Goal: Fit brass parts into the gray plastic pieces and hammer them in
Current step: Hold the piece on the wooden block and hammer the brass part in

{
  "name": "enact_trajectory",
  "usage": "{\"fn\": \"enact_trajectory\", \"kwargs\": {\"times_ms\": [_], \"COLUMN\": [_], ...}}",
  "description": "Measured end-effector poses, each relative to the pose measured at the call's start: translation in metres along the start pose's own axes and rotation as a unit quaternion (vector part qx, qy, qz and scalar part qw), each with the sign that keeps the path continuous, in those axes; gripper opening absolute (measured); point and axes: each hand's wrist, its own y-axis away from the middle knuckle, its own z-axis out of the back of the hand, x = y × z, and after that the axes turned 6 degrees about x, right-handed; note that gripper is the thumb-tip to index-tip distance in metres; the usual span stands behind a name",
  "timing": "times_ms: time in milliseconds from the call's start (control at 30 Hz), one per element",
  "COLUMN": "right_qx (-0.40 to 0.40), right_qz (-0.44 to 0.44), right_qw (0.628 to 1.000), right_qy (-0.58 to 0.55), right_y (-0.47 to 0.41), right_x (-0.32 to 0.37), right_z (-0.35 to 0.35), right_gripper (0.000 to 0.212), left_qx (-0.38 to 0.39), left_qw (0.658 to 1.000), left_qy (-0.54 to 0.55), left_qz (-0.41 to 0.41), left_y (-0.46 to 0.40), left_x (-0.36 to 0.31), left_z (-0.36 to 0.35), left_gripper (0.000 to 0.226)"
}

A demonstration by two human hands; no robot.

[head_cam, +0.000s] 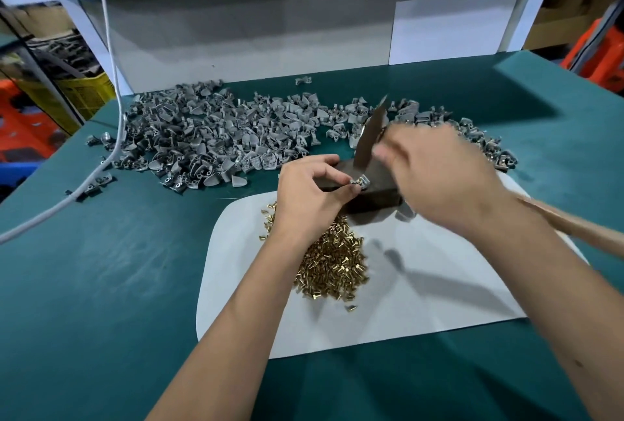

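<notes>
Gray piece (pixel 360 181) pinched by left hand (pixel 312 189) on block; blurred right hand (pixel 435 170) grips hammer (pixel 369 137).

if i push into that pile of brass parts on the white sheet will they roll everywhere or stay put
The brass parts would probably scatter more than slide as one mass: they are small, loose and heaped, with strays already lying off the pile. Their short, headed shape suggests they would roll in small arcs, not far. The white sheet looks smooth, so little would stop them.
</notes>
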Motion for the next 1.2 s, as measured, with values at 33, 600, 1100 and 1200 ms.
{"fn": "enact_trajectory", "kwargs": {"times_ms": [33,600,1100,1200], "right_qx": [0.042,0.009,-0.028,0.063], "right_qz": [-0.004,-0.025,-0.023,-0.038], "right_qw": [0.999,1.0,0.998,0.995], "right_qy": [0.033,0.003,0.058,0.069], "right_y": [0.001,0.004,-0.002,0.001], "right_x": [0.003,0.007,0.004,0.01], "right_z": [-0.004,-0.002,0.009,0.0], "right_gripper": [0.024,0.023,0.022,0.021], "left_qx": [0.002,0.011,0.027,0.027], "left_qw": [1.0,1.0,0.999,0.999], "left_qy": [0.001,-0.004,0.019,0.02], "left_qz": [-0.002,0.012,0.017,0.016], "left_y": [0.0,0.0,-0.001,-0.001], "left_x": [-0.001,-0.003,0.001,0.0], "left_z": [0.0,0.002,0.005,0.004], "left_gripper": [0.029,0.019,0.013,0.016]}}
